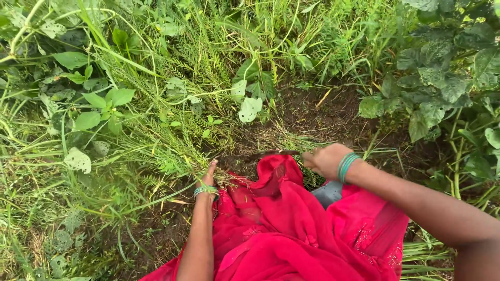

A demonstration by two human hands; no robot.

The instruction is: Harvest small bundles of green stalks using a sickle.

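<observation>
My left hand (209, 175) is closed around a bunch of green grass stems (177, 148) low near the soil. My right hand (325, 159) grips the handle of a small sickle (276, 153), whose dark curved blade points left toward the base of the held grass. Both wrists wear green bangles. Red cloth (271, 224) covers my lap between the two arms and hides the ground under it.
Dense grass and weeds fill the left and top. Broad-leaved plants (448, 78) stand at the right. A patch of bare dark soil (317, 117) lies beyond the hands. Cut grass lies at the lower right (422, 255).
</observation>
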